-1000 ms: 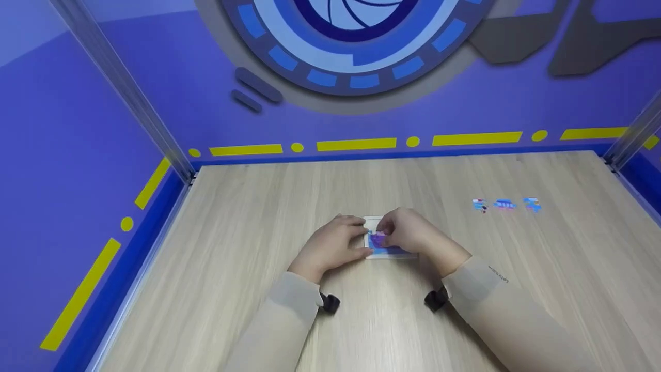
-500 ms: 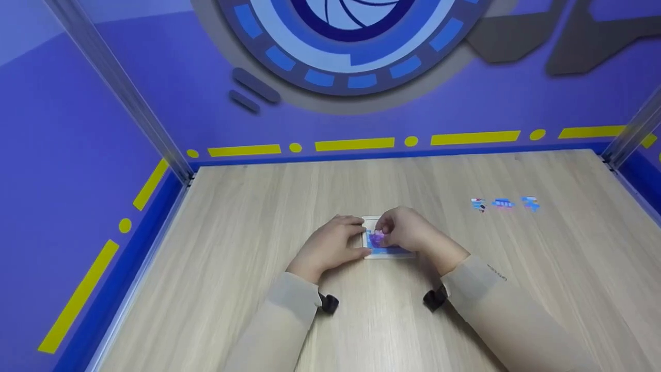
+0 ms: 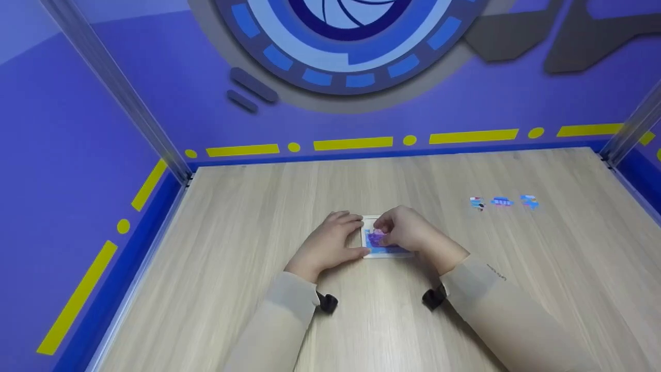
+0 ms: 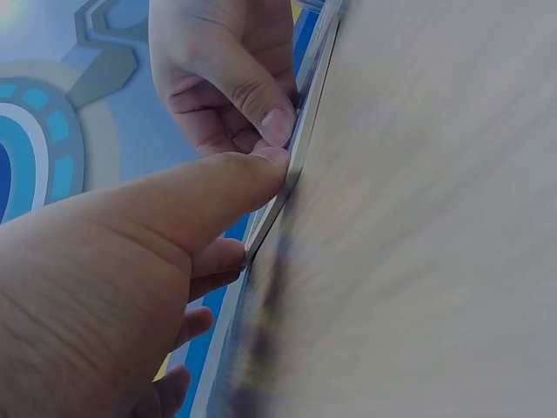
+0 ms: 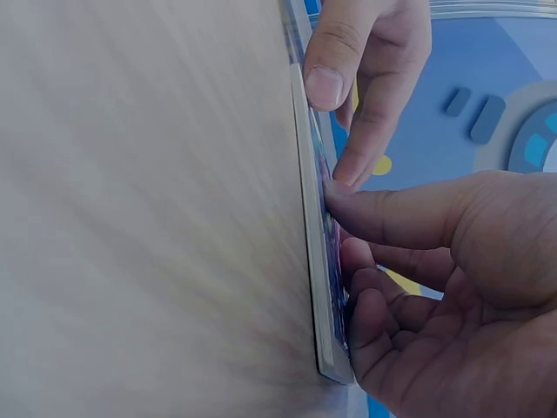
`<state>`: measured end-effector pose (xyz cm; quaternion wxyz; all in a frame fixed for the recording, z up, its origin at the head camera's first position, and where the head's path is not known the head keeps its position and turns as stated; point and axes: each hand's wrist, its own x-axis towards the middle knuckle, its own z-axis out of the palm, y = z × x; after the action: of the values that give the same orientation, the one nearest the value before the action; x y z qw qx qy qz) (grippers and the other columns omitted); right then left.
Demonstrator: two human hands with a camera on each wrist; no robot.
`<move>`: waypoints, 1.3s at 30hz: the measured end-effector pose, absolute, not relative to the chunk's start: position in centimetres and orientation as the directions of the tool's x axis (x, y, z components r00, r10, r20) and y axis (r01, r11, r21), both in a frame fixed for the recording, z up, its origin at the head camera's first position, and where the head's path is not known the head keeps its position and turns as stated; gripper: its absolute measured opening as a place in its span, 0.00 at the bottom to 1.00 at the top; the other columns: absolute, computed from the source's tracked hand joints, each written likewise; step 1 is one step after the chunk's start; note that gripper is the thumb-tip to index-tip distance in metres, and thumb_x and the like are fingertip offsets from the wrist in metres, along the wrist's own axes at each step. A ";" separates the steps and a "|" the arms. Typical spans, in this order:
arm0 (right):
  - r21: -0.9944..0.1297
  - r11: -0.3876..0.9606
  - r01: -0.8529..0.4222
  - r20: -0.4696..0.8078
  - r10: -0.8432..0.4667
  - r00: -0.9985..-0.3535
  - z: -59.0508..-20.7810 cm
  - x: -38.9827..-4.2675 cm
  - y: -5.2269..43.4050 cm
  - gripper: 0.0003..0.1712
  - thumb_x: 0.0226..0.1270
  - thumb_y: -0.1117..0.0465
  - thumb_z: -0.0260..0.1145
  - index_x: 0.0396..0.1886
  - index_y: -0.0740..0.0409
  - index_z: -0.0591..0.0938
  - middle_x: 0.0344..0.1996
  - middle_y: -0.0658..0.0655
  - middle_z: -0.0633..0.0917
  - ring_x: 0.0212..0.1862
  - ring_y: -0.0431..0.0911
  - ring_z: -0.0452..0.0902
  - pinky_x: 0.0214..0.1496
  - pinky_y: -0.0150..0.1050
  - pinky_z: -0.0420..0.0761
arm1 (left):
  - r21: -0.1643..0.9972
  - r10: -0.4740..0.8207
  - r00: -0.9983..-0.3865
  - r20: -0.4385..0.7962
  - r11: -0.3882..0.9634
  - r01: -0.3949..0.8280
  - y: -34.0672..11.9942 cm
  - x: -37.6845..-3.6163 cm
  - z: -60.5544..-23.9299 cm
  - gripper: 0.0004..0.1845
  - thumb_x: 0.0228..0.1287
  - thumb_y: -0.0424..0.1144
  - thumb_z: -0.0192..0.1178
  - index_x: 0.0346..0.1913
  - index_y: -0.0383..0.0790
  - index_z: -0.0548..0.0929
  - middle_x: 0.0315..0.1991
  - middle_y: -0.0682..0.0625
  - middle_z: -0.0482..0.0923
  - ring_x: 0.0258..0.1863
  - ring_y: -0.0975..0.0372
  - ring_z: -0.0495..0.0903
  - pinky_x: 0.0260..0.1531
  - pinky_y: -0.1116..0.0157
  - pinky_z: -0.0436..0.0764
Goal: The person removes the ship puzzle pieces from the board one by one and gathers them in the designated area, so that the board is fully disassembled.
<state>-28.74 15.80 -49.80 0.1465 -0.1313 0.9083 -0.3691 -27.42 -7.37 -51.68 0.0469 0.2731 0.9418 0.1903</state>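
Observation:
A small jigsaw puzzle in a white-edged tray (image 3: pixel 388 256) lies on the table in front of me. My left hand (image 3: pixel 330 242) steadies it, with the thumb on the near left corner and the fingertips along the left edge. My right hand (image 3: pixel 410 230) reaches over the puzzle from the right, thumb and fingers bent around a purple puzzle piece (image 3: pixel 375 238). In the right wrist view, the right thumb (image 5: pixel 357 213) touches the picture surface, close to the curled fingers. The right hand covers much of the puzzle's right side.
Three loose puzzle pieces lie in a row at the back right of the wooden table (image 3: pixel 248 217): one multicoloured piece (image 3: pixel 477 203), one blue and purple piece (image 3: pixel 501 201) and one mostly blue piece (image 3: pixel 529 200). Printed blue-purple walls (image 3: pixel 170 103) enclose the table.
The purple piece has shifted slightly under the right fingers and seems to sit flatter in the picture. The left fingers have spread a little. The head view has drifted slightly.

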 end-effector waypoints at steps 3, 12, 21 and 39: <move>-0.705 0.700 -0.114 -0.177 -0.330 -0.927 -49.8 -28.7 15.8 0.16 0.58 0.67 0.78 0.47 0.58 0.91 0.36 0.52 0.88 0.42 0.46 0.79 0.51 0.42 0.82 | 0.378 0.533 -0.846 0.012 0.781 0.497 -7.3 -27.5 -51.7 0.40 0.65 0.65 0.65 0.74 0.46 0.76 0.77 0.55 0.70 0.82 0.55 0.60 0.84 0.55 0.59; -0.696 0.706 -0.136 -0.146 -0.323 -0.935 -49.5 -28.5 15.6 0.07 0.57 0.69 0.78 0.31 0.54 0.89 0.28 0.50 0.85 0.35 0.45 0.77 0.41 0.37 0.76 | 0.365 0.544 -0.839 0.007 0.780 0.509 -7.1 -27.8 -51.4 0.41 0.65 0.65 0.65 0.73 0.44 0.76 0.77 0.54 0.71 0.81 0.56 0.62 0.85 0.58 0.56; -0.702 0.694 -0.157 -0.123 -0.336 -0.934 -49.5 -28.7 15.8 0.06 0.56 0.69 0.77 0.28 0.53 0.92 0.26 0.49 0.90 0.33 0.42 0.79 0.39 0.35 0.78 | 0.370 0.545 -0.838 0.015 0.776 0.511 -7.2 -27.8 -51.1 0.39 0.65 0.63 0.66 0.73 0.43 0.76 0.76 0.54 0.71 0.80 0.56 0.63 0.84 0.59 0.58; -0.693 0.662 -0.284 -0.073 -0.456 -0.887 -50.0 -28.9 16.0 0.13 0.56 0.71 0.76 0.34 0.48 0.95 0.34 0.51 0.90 0.37 0.40 0.82 0.41 0.34 0.83 | 0.373 0.552 -0.833 0.020 0.769 0.519 -7.3 -27.6 -51.3 0.39 0.66 0.63 0.65 0.72 0.42 0.76 0.76 0.53 0.72 0.80 0.56 0.64 0.86 0.56 0.54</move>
<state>-28.92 15.98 -49.96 0.1209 -0.2048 0.9036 -0.3563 -27.63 -7.31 -51.33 0.0453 0.2851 0.9394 0.1849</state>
